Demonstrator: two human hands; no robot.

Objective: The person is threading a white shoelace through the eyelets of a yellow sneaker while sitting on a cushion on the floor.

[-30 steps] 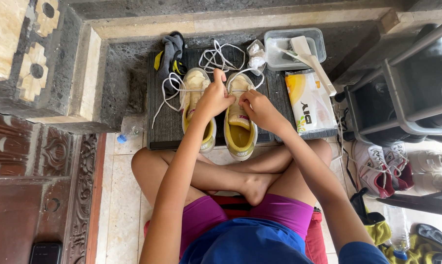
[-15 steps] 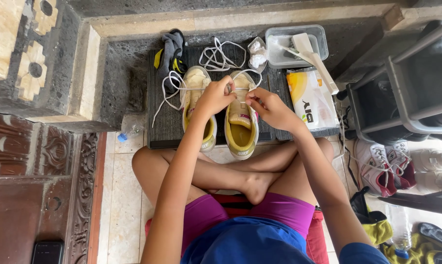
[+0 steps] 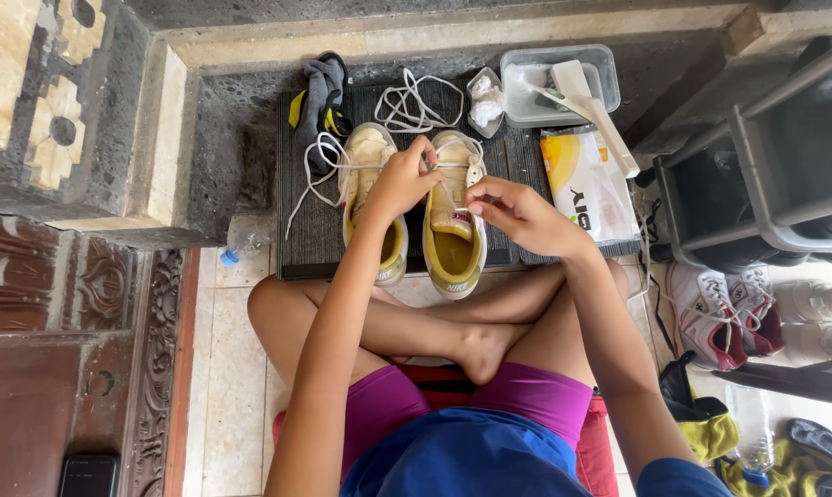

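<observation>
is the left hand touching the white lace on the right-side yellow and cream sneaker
Touching. The head view shows the left hand pinching the white lace at the top of the yellow and cream sneaker, with no gap visible.

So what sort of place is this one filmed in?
Probably a home entryway or porch. A person sits cross-legged on a tiled floor beside a stone step, working on yellow sneakers on a dark mat, with a shoe rack alongside.

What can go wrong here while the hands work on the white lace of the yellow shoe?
The left hand and right hand hold the white lace over the right yellow shoe. The lace might slip out of an eyelet. Its long loose end lies across the left shoe and might tangle with the spare lace behind.
</observation>
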